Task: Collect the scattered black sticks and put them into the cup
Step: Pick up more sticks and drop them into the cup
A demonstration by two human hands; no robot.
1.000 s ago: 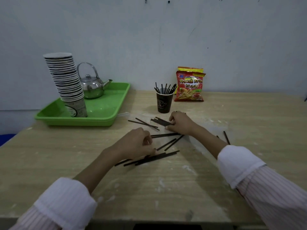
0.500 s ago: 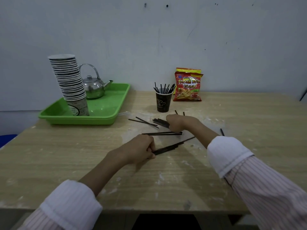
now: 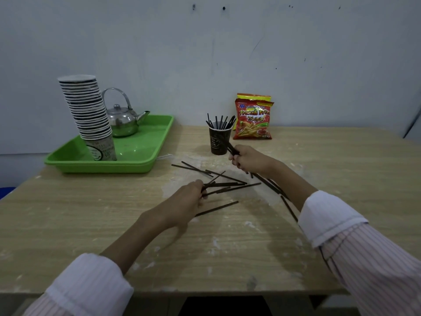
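1. Your right hand (image 3: pixel 250 160) has its fingers curled round a small bundle of sticks (image 3: pixel 232 148). The bundle's upper tips lie against the near side of the cup (image 3: pixel 218 142), just beyond your knuckles.
2. Your left hand (image 3: pixel 182 204) has its fingers pressed together, pinching the near ends of a few sticks that fan out to the right of the fingertips.
3. Bare table (image 3: pixel 227 258) runs wide to the right of your right fingers, and from your left wrist to the near edge. The tray (image 3: pixel 102 166) rim sits well left of your left fingers.
4. There is one cup, with sticks standing too crowded to count. About eight lie loose between your hands, overlapping, so I cannot tell exactly. One lies alone, just nearer you than your left fingertips.
5. The tray holds one kettle (image 3: pixel 123 122) and one stack of cups (image 3: pixel 88 110). A snack bag (image 3: pixel 252 122) stands beyond the cup.
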